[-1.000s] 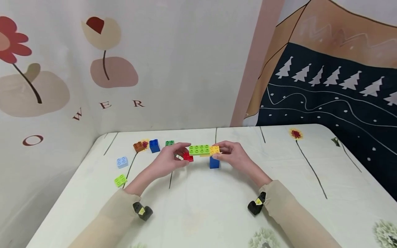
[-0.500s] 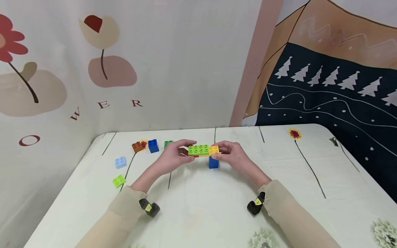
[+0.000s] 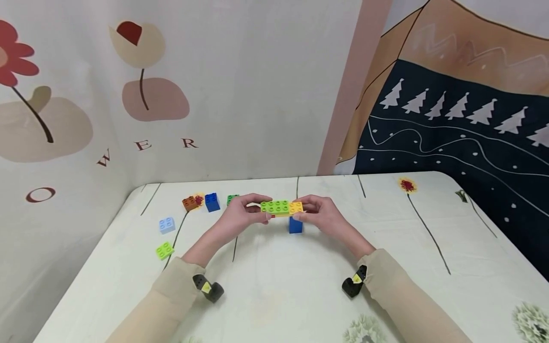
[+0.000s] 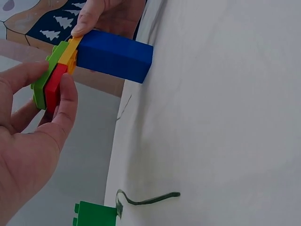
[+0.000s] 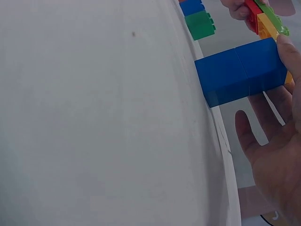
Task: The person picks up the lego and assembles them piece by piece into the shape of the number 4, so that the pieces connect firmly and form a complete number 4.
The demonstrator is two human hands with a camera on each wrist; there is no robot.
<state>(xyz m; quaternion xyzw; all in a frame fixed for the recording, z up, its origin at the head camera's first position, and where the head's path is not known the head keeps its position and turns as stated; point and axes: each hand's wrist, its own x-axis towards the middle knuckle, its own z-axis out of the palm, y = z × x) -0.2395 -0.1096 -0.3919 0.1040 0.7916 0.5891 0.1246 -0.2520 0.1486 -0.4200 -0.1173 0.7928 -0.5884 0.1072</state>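
My left hand (image 3: 233, 216) pinches a red brick (image 4: 55, 87) and the long lime green brick (image 3: 274, 207) above it; the left wrist view shows the red one against the lime one's underside, beside the yellow brick (image 3: 296, 207). That yellow brick sits under the lime brick's right part and on top of a blue stack (image 3: 295, 226). The right wrist view reveals a seam between two blue bricks (image 5: 242, 73). My right hand (image 3: 323, 214) holds the yellow brick at its right end, thumb in front. Fingers hide much of the red brick in the head view.
Left on the flower-print table lie a brown brick (image 3: 189, 203), a dark blue brick (image 3: 212, 202), a light blue brick (image 3: 167, 225) and a small lime brick (image 3: 165, 250). A green brick (image 4: 96, 214) stands behind my left hand. A printed curtain (image 3: 257, 95) hangs behind the table.
My left hand has moved right, bringing the red brick from below the lime brick's left end to under it. My right hand and the blue stack stay in place.
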